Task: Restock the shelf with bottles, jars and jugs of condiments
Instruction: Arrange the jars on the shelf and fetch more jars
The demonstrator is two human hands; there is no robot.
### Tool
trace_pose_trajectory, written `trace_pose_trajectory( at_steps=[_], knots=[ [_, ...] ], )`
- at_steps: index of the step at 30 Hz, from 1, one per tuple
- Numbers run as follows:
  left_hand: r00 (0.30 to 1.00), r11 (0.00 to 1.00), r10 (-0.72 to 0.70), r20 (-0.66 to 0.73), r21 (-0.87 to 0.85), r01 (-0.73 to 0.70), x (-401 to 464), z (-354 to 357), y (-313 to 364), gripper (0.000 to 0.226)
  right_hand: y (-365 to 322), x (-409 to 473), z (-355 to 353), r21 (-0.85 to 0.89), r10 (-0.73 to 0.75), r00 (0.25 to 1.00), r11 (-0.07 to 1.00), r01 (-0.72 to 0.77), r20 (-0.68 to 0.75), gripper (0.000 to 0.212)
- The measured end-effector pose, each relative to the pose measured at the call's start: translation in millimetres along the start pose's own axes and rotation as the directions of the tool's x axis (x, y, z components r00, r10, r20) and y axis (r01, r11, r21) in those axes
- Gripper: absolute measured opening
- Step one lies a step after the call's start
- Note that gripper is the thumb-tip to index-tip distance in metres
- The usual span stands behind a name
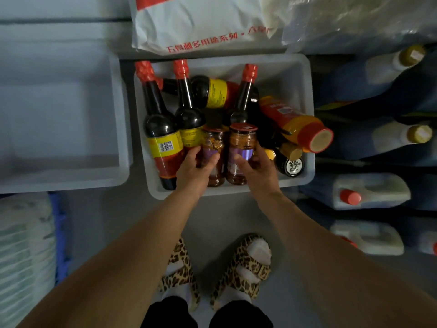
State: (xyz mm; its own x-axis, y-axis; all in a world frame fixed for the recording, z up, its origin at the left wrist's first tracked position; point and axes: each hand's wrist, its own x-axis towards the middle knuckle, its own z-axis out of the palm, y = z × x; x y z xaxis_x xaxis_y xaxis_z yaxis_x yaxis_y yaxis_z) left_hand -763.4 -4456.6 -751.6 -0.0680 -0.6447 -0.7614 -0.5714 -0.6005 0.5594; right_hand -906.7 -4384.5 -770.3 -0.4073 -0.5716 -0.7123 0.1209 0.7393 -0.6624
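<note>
Leopard-print sandals (243,268) over white socks stand on the grey floor (220,221) nearest us; from here our two bare forearms reach forward into a grey plastic bin (300,74); our left hand (194,171) curls its fingers and thumb around one jar (214,152) of reddish condiment, and our right hand (255,169) grips a second, matching jar (241,150), both jars lifted side by side above the bin's near end; under and behind them lie dark sauce bottles (160,129) with red caps and yellow labels, plus an orange bottle (295,124) on its side; an empty-looking grey bin (59,114) sits left; white jugs (369,190) line the right; a printed white sack (205,24) lies farthest.
</note>
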Motion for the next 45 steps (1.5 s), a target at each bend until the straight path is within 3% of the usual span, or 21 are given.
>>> trace_pose_trajectory(
  at_steps=[5,7,11,20,27,33,36,40,45],
  knots=[
    [0.997,0.999,-0.045,0.065,-0.027,0.047,9.1,-7.2,-2.6,0.07,-5.4,2.8,-6.8,0.027,0.013,1.0,1.0,-0.014,0.02,0.055],
    [0.995,0.996,-0.056,0.088,-0.059,0.061,10.1,-7.1,-2.0,0.07,-3.8,1.9,-9.9,0.124,0.026,0.999,0.992,-0.028,0.018,0.044],
    [0.984,0.982,-0.074,0.162,-0.159,0.1,10.9,-2.7,-3.3,0.062,-3.2,-3.0,-16.3,0.253,0.052,0.999,0.966,-0.051,0.002,0.038],
    [0.973,0.959,-0.105,0.206,-0.237,0.154,6.3,-1.7,-6.4,0.068,-3.7,-14.4,-15.4,0.236,0.004,0.999,0.972,-0.016,0.048,0.039],
    [0.945,0.948,-0.132,0.3,-0.242,0.209,-32.7,-38.8,13.7,0.073,-36.5,-52.8,-24.6,0.277,0.133,0.978,0.945,-0.175,0.162,0.032],
    [0.923,0.943,-0.128,0.364,-0.243,0.227,-105.4,-79.9,57.2,0.052,-90.6,-128.9,-49.9,0.373,0.223,0.937,0.873,-0.315,0.269,0.03],
    [0.922,0.942,-0.084,0.379,-0.272,0.198,-150.2,-102.6,93.8,0.062,-128.6,-170.2,-65.5,0.401,0.229,0.928,0.851,-0.338,0.295,0.041],
    [0.921,0.939,-0.001,0.39,-0.316,0.135,-217.7,-136.8,159.6,0.072,-196.3,-232.2,-85.8,0.457,0.163,0.945,0.844,-0.282,0.284,0.037],
    [0.912,0.925,0.142,0.384,-0.38,0.015,-306.6,-183.7,241.9,0.066,-291.6,-311.4,-116.2,0.534,0.002,0.962,0.831,-0.154,0.274,0.044]
  ],
)
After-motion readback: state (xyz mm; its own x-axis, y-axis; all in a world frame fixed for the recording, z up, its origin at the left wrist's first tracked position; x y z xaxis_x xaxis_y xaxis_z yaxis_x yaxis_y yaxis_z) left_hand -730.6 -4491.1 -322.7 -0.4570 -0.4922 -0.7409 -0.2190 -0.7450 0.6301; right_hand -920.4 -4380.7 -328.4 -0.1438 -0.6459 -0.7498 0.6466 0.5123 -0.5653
